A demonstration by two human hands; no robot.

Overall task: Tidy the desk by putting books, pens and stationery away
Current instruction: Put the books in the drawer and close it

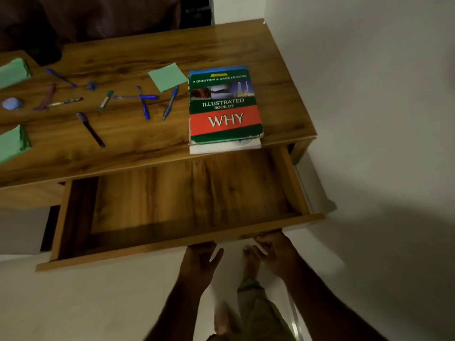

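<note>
The desk and its drawer are warm brown wood with dark streaked grain. The book, at three o'clock from the pens, is green with a red band, white lettering and a blue top edge. The pens are mostly blue and purple, one black-tipped; the paper square at twelve o'clock from them is pale green.

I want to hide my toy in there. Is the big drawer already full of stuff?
No, the open drawer shows only bare wood inside; the book lies on the desk.
</note>
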